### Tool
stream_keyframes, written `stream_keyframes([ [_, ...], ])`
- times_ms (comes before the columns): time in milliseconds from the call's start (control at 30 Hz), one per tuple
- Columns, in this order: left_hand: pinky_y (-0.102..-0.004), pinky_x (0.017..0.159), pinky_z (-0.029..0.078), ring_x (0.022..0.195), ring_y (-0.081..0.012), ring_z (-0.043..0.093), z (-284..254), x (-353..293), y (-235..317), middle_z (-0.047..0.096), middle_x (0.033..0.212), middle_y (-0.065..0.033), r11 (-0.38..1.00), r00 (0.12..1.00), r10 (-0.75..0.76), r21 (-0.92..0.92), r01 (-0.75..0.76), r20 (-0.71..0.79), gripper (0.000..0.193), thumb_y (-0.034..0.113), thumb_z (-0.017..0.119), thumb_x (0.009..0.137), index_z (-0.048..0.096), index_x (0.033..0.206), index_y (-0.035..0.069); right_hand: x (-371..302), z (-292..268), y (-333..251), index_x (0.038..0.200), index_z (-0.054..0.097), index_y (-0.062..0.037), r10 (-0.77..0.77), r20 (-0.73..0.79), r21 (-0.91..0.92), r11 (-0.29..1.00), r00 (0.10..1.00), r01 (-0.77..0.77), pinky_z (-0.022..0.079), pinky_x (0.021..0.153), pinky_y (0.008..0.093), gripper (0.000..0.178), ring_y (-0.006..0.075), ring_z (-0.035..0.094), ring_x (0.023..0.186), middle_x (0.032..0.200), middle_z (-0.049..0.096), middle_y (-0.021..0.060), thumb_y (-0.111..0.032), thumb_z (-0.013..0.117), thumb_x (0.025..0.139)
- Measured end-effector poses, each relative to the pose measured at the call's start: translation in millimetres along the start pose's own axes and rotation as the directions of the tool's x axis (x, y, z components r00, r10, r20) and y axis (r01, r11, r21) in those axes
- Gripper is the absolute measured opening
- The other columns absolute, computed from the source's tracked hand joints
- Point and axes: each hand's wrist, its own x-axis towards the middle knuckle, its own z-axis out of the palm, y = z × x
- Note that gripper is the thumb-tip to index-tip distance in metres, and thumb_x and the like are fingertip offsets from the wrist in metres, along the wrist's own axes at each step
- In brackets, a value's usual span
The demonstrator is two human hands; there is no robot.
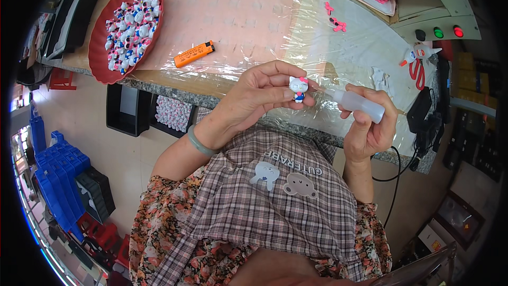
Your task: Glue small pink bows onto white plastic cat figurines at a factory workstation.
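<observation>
Gripping white figurine (299, 93), left fingers (279, 95) pinched, right fingers (390, 114) curled around bottle (359, 105)

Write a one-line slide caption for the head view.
Left hand holds a figurine; right hand holds a bottle, nozzle toward it; a lighter lies on the table.

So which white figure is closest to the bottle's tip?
The white figure held in the left hand; the other figures, like those in the red dish, lie farther from the bottle in the right hand.
</observation>
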Motion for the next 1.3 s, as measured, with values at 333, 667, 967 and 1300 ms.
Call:
stream_keyframes([
  [333,-0.0308,0.084,0.055,0.101,-0.0241,0.066,-3,0,-1,0.06,0.12,-0.0217,0.999,0.998,0.046,-0.026,-0.045,0.038,0.03,0.009,0.059,0.091,0.054,0.12,0.002,1,-2,-2,0.112,0.048,0.0041,-0.068,0.018,-0.066,0.995,0.998,0.069,0.049,0.052,0.0239,0.033,0.0174,0.061,0.062,0.093,0.065,0.0248,-0.024,0.056,0.096],
  [667,-0.03,0.085,0.054,0.101,-0.0234,0.066,-3,-1,-2,0.06,0.12,-0.0213,0.998,0.998,0.054,-0.019,-0.054,0.009,0.029,0.006,0.059,0.09,0.057,0.12,0.002,3,-3,-9,0.112,0.048,0.0046,-0.036,0.086,-0.07,0.997,0.996,0.042,0.049,0.052,0.0232,0.035,0.017,0.061,0.061,0.093,0.066,0.0247,-0.025,0.057,0.095],
  [967,-0.0299,0.084,0.054,0.097,-0.0227,0.067,-5,1,-2,0.061,0.119,-0.0212,1.0,0.999,0.015,-0.025,-0.014,0.035,0.031,0.004,0.059,0.089,0.057,0.12,0.001,2,3,-1,0.113,0.048,0.0048,0.003,0.017,0.053,0.999,1.0,-0.004,0.048,0.052,0.0239,0.035,0.0175,0.06,0.062,0.094,0.065,0.0251,-0.024,0.058,0.094],
  [1300,-0.0287,0.084,0.053,0.1,-0.0212,0.065,-7,-1,3,0.061,0.12,-0.0184,1.0,1.0,-0.007,-0.016,0.007,-0.029,0.032,0.004,0.058,0.09,0.058,0.121,0.003,17,-7,24,0.11,0.047,-0.0012,0.385,-0.029,0.571,0.764,0.922,-0.301,0.048,0.052,0.0233,0.034,0.0161,0.06,0.07,0.1,0.06,0.0159,0.001,0.067,0.083],
])
